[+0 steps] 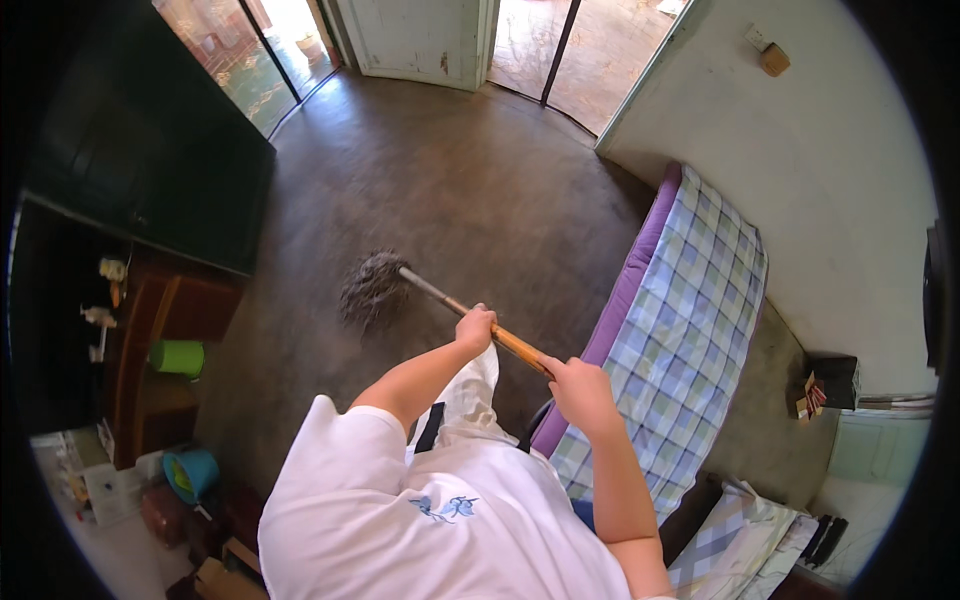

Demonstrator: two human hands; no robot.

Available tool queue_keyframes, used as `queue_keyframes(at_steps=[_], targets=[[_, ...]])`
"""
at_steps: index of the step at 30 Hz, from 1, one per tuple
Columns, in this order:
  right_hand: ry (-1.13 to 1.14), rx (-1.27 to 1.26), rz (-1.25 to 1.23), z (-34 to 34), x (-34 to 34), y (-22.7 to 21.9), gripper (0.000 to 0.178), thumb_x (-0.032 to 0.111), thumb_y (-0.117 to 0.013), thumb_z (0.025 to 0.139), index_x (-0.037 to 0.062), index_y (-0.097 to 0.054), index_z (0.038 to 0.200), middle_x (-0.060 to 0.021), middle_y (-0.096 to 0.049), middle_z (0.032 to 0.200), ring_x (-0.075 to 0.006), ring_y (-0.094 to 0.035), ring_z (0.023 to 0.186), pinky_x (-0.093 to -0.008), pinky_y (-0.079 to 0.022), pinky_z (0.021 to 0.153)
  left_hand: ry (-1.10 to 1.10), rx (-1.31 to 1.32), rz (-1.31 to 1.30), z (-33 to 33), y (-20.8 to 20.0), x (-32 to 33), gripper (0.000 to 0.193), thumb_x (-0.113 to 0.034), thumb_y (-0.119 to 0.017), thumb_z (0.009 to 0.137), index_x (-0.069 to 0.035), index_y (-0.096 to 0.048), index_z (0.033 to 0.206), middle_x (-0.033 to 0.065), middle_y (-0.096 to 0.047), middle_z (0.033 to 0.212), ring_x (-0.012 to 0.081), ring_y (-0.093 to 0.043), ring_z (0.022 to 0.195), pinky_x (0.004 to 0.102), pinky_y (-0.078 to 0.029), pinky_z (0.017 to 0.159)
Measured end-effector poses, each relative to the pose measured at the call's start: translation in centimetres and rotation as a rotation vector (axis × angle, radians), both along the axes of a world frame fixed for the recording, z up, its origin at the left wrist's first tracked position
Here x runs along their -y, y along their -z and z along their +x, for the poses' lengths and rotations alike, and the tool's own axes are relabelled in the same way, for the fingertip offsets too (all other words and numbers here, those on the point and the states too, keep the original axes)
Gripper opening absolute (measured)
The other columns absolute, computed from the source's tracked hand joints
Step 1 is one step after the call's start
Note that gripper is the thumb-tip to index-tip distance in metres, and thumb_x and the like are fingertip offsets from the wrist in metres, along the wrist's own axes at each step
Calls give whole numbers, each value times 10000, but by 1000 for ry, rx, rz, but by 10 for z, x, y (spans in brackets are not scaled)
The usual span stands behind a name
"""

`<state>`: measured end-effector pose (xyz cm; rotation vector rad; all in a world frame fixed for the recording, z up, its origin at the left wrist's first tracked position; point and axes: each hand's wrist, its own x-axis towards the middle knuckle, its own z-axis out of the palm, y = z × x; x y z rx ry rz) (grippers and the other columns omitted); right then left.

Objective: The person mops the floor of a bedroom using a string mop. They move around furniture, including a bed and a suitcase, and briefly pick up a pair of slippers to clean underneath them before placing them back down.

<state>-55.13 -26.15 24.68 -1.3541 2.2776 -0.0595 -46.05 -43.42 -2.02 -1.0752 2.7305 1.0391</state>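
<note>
A mop (515, 345) with a wooden handle slants across in front of me. Its grey string head (374, 288) lies spread on the dark floor, ahead and to the left. My left hand (476, 326) is wrapped round the lower part of the handle, where the wood gives way to a duller shaft. Farther up, my right hand (582, 390) grips the handle near its top end, close to the bed's edge. Both fists are closed, and the handle's tip is hidden in the right one.
A bed with a checked blue, white and green sheet (680, 310) stands on the right. Dark green cabinets (150, 150) and a brown wooden unit with a green bucket (177, 358) line the left. A blue basin (190, 475) sits lower left. Beyond the floor (450, 170) are a white door (415, 40) and openings.
</note>
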Motion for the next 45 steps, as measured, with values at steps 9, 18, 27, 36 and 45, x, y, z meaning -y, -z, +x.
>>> queue_keyframes(at_steps=[9, 18, 27, 36, 45], targets=[[409, 57, -3, -95, 110, 50, 452, 143, -613, 844, 181, -539, 1288, -149, -599, 838, -328, -629, 749, -436, -510, 696, 362, 22, -74, -190, 17, 139, 52, -115, -621, 751, -112, -673, 758, 95, -571, 948, 263, -604, 965, 368, -520, 789], [863, 220, -68, -131, 90, 78, 490, 152, -599, 859, 184, -498, 1338, -162, -606, 846, -345, -611, 783, -436, -482, 734, 846, 213, -188, -308, 21, 114, 172, -123, -626, 801, -68, -716, 937, 87, -601, 1060, 248, -585, 1066, 347, -516, 863], [1225, 293, -174, -58, 28, 57, 464, 128, -579, 875, 116, -496, 1332, -220, -635, 1056, -379, -611, 962, -430, -474, 817, 1220, 172, -255, -293, 13, 1, 145, -133, -643, 786, -90, -724, 899, 85, -614, 999, 250, -622, 1005, 344, -525, 821], [1338, 215, -13, 59, -1, 0, 569, 156, -658, 788, 49, -491, 1321, -264, -634, 1011, -411, -608, 935, -457, -478, 795, 1433, 102, -132, -189, -13, -97, 182, -118, -610, 818, -53, -709, 956, 112, -645, 1026, 270, -653, 958, 375, -553, 752], [1416, 286, -73, 145, -34, -49, 680, 167, -760, 672, 35, -533, 1299, -185, -684, 959, -289, -670, 817, -340, -510, 723, 1726, 73, 1, -95, -40, -127, 158, -141, -704, 720, -94, -736, 868, 114, -684, 922, 296, -672, 861, 411, -551, 680]])
